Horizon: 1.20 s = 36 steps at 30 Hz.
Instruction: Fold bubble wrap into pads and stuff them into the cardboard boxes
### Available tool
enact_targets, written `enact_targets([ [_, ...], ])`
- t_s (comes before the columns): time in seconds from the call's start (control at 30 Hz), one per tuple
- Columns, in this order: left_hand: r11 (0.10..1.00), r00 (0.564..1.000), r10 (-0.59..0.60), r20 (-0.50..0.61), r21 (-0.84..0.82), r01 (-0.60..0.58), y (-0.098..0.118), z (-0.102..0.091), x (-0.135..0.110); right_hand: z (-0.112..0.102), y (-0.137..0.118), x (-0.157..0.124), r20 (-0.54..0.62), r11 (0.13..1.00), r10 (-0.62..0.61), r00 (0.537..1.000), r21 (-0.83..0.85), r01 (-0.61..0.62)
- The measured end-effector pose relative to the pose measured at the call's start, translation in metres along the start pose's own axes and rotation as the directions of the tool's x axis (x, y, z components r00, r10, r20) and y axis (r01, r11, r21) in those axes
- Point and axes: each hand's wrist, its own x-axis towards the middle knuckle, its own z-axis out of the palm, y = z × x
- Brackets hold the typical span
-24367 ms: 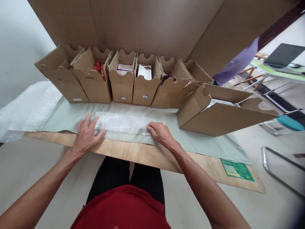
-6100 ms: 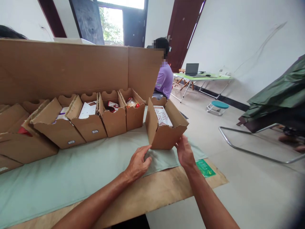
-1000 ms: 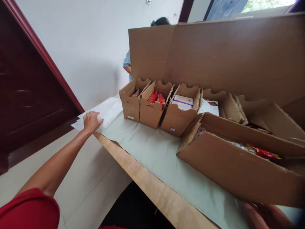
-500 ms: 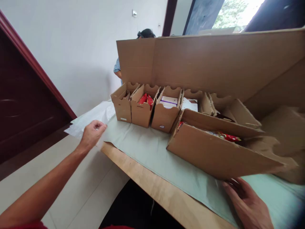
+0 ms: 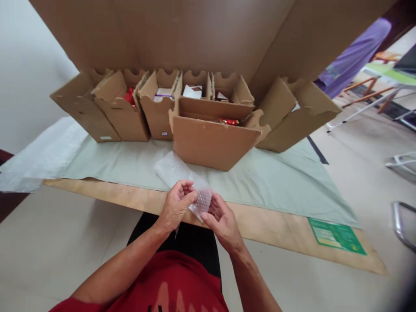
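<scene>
A small clear bubble wrap bag (image 5: pixel 175 170) lies slanting over the table's front edge, its near end raised between my hands. My left hand (image 5: pixel 180 200) pinches that near end from the left, thumb against fingers. On the other side my right hand (image 5: pixel 221 216) curls round the edge, its thumb on the lower corner. Nothing can be made out inside the bag. Just beyond it stands a long cardboard bin (image 5: pixel 211 145) with red shiny packets (image 5: pixel 229 122) showing inside.
Behind are several cardboard bins (image 5: pixel 126 117) in a row, holding red packets and white boxes, with a tall cardboard panel (image 5: pixel 182 34) at their back. A bubble wrap stack (image 5: pixel 45 149) hangs over the table's left end. Someone's purple clothing (image 5: pixel 354 56) shows at right.
The view has swung right and down. My left hand has come from the bubble wrap stack to the table's front middle, bringing a bubble wrap bag; my right hand has joined it there.
</scene>
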Motion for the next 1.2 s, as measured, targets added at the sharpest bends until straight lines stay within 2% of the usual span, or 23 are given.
enact_targets([
  [0.07,1.000,1.000,-0.010,-0.001,0.016,0.010,-0.003,0.000,-0.002,0.001,0.002,0.002,-0.061,1.000,0.009,0.998,0.003,-0.009],
  [0.13,0.999,1.000,-0.012,-0.010,0.032,0.012,-0.002,-0.001,-0.004,0.003,0.001,0.004,-0.133,0.997,0.001,0.991,-0.075,-0.011],
  [0.2,0.999,1.000,-0.020,-0.019,0.042,0.020,0.000,0.000,-0.005,0.005,0.001,0.004,-0.198,0.984,-0.059,0.978,-0.175,0.024],
  [0.33,0.998,0.999,-0.047,-0.008,0.045,0.047,0.007,0.003,-0.006,0.012,0.002,0.003,-0.228,0.959,-0.198,0.953,-0.247,0.140],
  [0.47,0.992,0.992,-0.127,0.026,0.012,0.127,0.011,0.003,-0.005,0.013,0.006,0.001,-0.264,0.955,-0.155,0.952,-0.285,0.076],
  [0.57,0.977,0.981,-0.192,0.033,-0.084,0.194,0.011,-0.002,-0.006,0.009,0.007,0.001,-0.263,0.975,-0.071,0.962,-0.223,0.011],
  [0.67,0.942,0.964,-0.258,0.069,-0.203,0.267,0.012,-0.007,-0.009,0.001,0.005,0.003,-0.199,0.997,-0.019,0.980,-0.075,0.004],
  [0.73,0.919,0.955,-0.282,0.091,-0.260,0.296,0.013,-0.010,-0.011,-0.002,0.005,0.004,-0.199,1.000,-0.013,0.980,-0.011,0.011],
  [0.83,0.905,0.954,-0.279,0.107,-0.303,0.299,0.015,-0.016,-0.015,-0.004,0.006,0.005,-0.284,1.000,0.013,0.959,0.031,-0.005],
  [0.93,0.914,0.962,-0.249,0.112,-0.300,0.272,0.010,-0.024,-0.025,-0.008,0.004,0.009,-0.409,0.997,0.048,0.911,0.067,-0.023],
  [1.03,0.946,0.971,-0.204,0.128,-0.229,0.229,0.000,-0.029,-0.042,-0.026,-0.007,0.019,-0.540,0.999,-0.001,0.842,0.039,0.025],
  [1.07,0.961,0.967,-0.197,0.160,-0.162,0.222,-0.003,-0.029,-0.049,-0.034,-0.011,0.024,-0.551,0.999,-0.029,0.834,-0.002,0.033],
  [1.13,0.980,0.946,-0.201,0.254,0.061,0.191,-0.006,-0.025,-0.061,-0.053,-0.019,0.036,-0.511,0.992,-0.084,0.855,-0.125,0.023],
  [1.2,0.934,0.891,-0.253,0.378,0.335,0.123,-0.005,-0.020,-0.069,-0.070,-0.023,0.049,-0.430,0.964,-0.107,0.896,-0.266,-0.012],
])
